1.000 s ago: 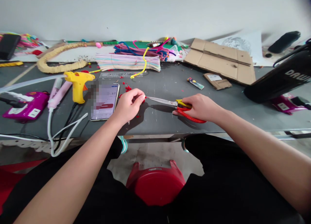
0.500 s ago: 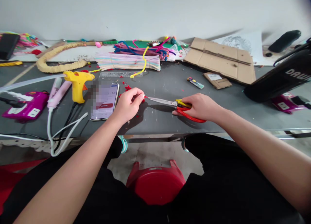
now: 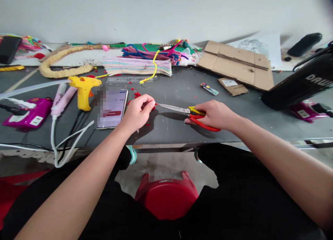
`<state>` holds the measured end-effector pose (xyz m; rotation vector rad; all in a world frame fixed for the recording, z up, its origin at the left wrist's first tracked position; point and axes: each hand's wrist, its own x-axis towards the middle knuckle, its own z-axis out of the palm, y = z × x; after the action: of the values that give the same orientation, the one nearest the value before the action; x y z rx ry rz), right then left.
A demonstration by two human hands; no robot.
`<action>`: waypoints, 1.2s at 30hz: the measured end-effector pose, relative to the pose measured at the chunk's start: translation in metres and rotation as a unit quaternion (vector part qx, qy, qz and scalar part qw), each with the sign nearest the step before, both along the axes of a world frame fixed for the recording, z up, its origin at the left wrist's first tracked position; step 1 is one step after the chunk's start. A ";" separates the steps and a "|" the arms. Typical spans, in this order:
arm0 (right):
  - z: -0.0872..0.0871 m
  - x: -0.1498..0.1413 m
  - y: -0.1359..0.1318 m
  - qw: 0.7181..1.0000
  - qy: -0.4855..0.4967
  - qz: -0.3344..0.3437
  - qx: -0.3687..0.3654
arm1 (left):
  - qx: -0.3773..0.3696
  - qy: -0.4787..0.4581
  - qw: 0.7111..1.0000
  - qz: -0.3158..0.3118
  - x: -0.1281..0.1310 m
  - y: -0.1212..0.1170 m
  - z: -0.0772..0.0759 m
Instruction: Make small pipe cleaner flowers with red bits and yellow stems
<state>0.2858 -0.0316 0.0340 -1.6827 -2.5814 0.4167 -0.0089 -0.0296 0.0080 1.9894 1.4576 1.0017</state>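
Note:
My left hand (image 3: 139,111) is closed in a pinch over the grey table, and a bit of red shows at its fingertips. Most of that small red piece (image 3: 153,107) is hidden by the fingers. My right hand (image 3: 214,114) grips a pair of scissors (image 3: 174,109) by its red and yellow handles. The blades look nearly closed and point left, with their tips at the red bit by my left fingertips. Red scraps (image 3: 137,94) lie on the table just beyond my left hand. A lit phone (image 3: 114,109) lies left of that hand.
A yellow glue gun (image 3: 83,90), cables and a purple power strip (image 3: 30,113) are at left. Behind lie bundled pipe cleaners (image 3: 135,66) and a yellow pipe cleaner (image 3: 155,66). Flattened cardboard (image 3: 236,64) and a black bottle (image 3: 296,80) are at right. A red stool (image 3: 166,198) stands below.

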 end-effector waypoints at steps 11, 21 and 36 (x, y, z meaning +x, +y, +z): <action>0.001 0.000 0.000 1.000 0.001 0.004 0.000 | -0.001 0.000 1.000 0.000 -0.002 0.001 -0.003; -0.001 0.001 0.000 1.000 0.005 0.005 0.002 | -0.002 0.002 1.000 0.002 0.000 0.001 0.000; 0.001 0.000 0.000 1.000 0.004 0.001 0.000 | -0.004 -0.005 1.000 0.003 -0.002 0.002 -0.004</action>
<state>0.2857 -0.0313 0.0346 -1.6746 -2.5773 0.4228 -0.0112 -0.0275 0.0041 1.9730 1.4616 1.0056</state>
